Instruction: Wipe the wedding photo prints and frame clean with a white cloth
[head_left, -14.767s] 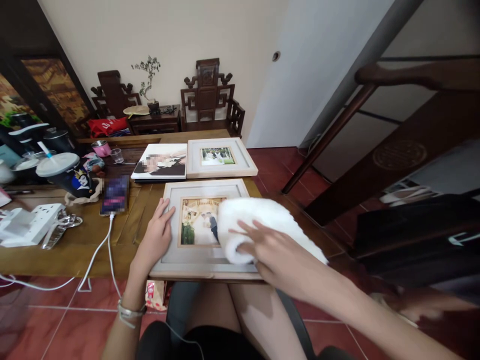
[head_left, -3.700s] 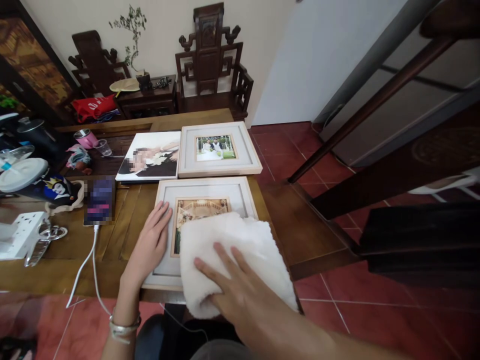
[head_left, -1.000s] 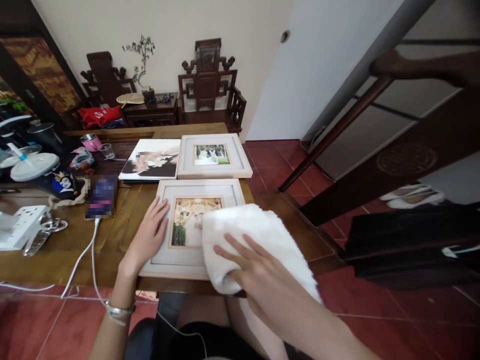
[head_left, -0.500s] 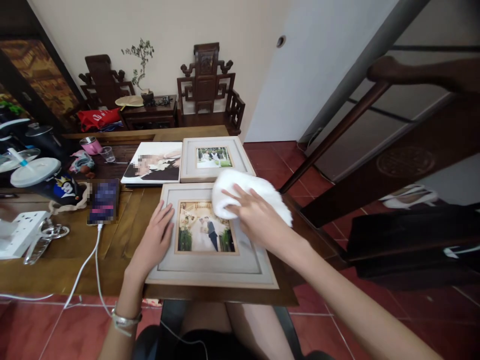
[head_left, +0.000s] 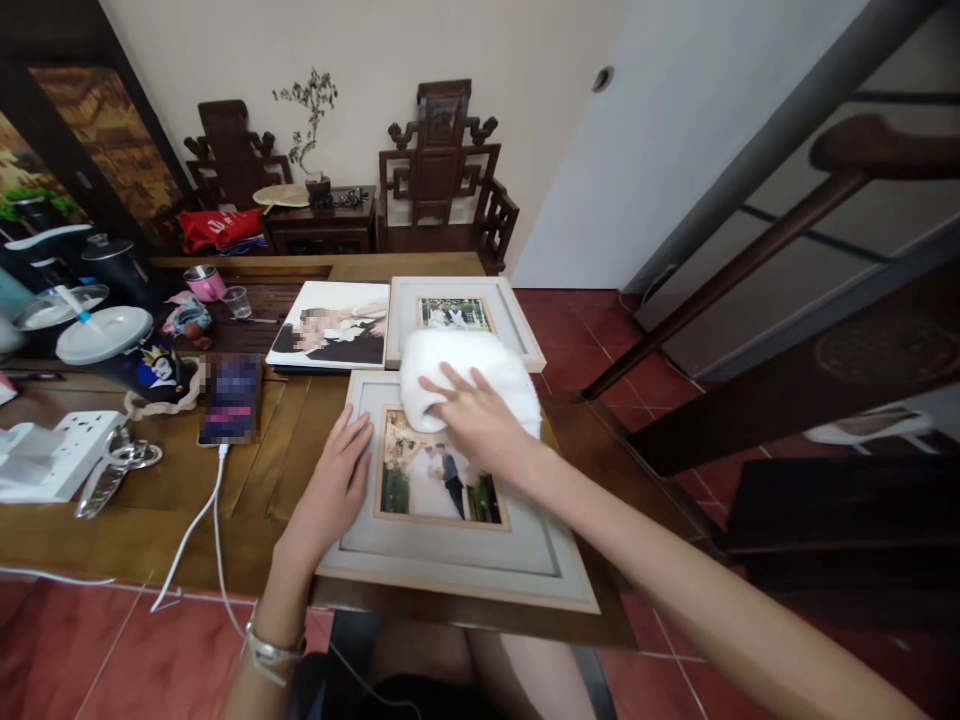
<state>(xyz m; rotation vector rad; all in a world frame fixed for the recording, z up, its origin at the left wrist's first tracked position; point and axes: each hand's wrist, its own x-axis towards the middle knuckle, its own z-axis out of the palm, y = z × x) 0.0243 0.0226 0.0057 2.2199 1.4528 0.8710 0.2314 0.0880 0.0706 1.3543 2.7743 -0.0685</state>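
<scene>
A large picture frame [head_left: 457, 580] with a pale mat and a wedding photo [head_left: 442, 480] lies face up at the table's near edge. My left hand [head_left: 341, 480] rests on its left border, fingers stretched out and flat, holding nothing. In my right hand [head_left: 480, 420] is a folded, fluffy white cloth [head_left: 480, 360], pressed down over the frame's far edge. The fingers lie spread on top of it. The cloth hides the top of the large frame and the near part of a smaller picture frame [head_left: 517, 325] behind.
Left of the small frame lies a photo panel [head_left: 330, 325]. Further left on the table [head_left: 277, 530] are a phone [head_left: 231, 400] on a white cable, a lidded tumbler [head_left: 142, 350], a power strip [head_left: 67, 460], a clear hair claw [head_left: 112, 475] and a pink mug [head_left: 204, 283]. A wooden chair [head_left: 750, 330] stands right.
My right hand has slid the white cloth left along the large frame's far edge. My left hand stays on the left border. The whole view has shifted, with the table appearing further right.
</scene>
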